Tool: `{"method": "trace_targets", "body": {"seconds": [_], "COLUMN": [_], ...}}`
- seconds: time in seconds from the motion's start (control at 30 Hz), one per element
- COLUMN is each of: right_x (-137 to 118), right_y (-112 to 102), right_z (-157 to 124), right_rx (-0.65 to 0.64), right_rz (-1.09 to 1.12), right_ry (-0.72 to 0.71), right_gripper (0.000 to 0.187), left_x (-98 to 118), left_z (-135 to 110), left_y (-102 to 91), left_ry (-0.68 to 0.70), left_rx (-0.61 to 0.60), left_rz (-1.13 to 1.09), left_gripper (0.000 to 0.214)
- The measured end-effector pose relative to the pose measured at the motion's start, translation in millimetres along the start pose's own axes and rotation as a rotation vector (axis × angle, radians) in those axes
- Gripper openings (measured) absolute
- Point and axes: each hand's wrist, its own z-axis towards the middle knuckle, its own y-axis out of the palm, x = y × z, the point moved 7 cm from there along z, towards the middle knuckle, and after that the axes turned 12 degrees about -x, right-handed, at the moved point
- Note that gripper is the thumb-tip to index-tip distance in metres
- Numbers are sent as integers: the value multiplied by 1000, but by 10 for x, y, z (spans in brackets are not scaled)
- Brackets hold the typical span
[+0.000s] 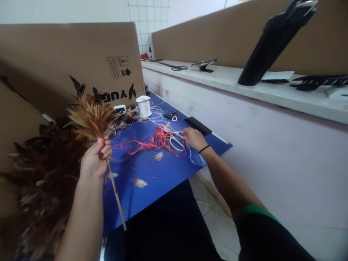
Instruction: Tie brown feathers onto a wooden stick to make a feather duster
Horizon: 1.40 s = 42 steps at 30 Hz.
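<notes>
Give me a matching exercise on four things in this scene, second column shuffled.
1. feather bundle
2. scissors
3. white spool
4. red cord

A. standing on end on the blue tabletop
B. tangled, one strand trailing toward the left hand
C. fanned out just above the left hand
D. one handle at the fingers of the right hand

Pairs: 1-C; 2-D; 3-A; 4-B

I'm getting soft, flat light; broad shadow on the brown printed cardboard box (81, 47); dark-brown feather heap (40, 203) dim, blurred; edges stretched.
</notes>
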Motion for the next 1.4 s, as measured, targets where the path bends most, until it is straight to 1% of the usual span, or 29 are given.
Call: {"method": "trace_targets", "body": {"seconds": [0.07, 0.17, 0.3, 0.4, 0.53, 0.67, 0.77, 0.87, 0.93, 1.0, 1.03, 1.1, 1.17, 1.2, 1.27, 1.33, 1.4], "right_x": [128, 125, -7, -72, -134, -232, -196, -39, 79, 159, 165, 83, -119, -248, -538, -853, -1189], "right_y": [73, 162, 208, 140, -166, -554, -876, -1134, -1257, -1317, -1291, -1144, -926, -794, -487, -135, 218], "right_z": [94, 162, 180, 175, 162, 134, 123, 126, 119, 89, 70, 28, -32, -72, -179, -324, -506], "right_rx": [-120, -254, -352, -386, -324, -237, -149, -123, -99, -51, -55, -109, -192, -251, -403, -607, -867], "right_rz": [-104, -141, -245, -345, -445, -541, -548, -401, -209, 50, 220, 607, 977, 1123, 1357, 1522, 1620], "right_ry": [40, -13, -73, -74, -38, -29, 39, 101, 127, 144, 133, 70, -36, -83, -152, -178, -193], "right_gripper": [24, 23, 34, 39, 35, 33, 32, 38, 48, 56, 56, 54, 53, 49, 34, 35, 42], "left_x": [-48, -84, -78, -87, -108, -133, -151, -167, -179, -190, -194, -206, -218, -219, -213, -198, -180], "left_z": [-5, -15, -26, -31, -14, -11, -22, -21, -18, -19, -22, -27, -31, -34, -42, -51, -61], "left_y": [-62, -141, -237, -313, -359, -347, -342, -356, -367, -371, -370, -352, -320, -310, -287, -257, -223], "left_ry": [-10, -9, -2, -22, -28, -33, -41, -42, -39, -37, -34, -39, -47, -46, -36, -19, -1], "left_rx": [29, 66, 98, 134, 139, 126, 136, 143, 136, 125, 120, 97, 67, 62, 51, 34, 13], "left_rz": [-9, -29, -44, -61, -86, -85, -83, -76, -80, -88, -95, -115, -146, -159, -182, -195, -197], "left_gripper": [18, 19, 13, 13, 22, 22, 20, 18, 18, 19, 18, 18, 18, 18, 19, 20, 21]}}
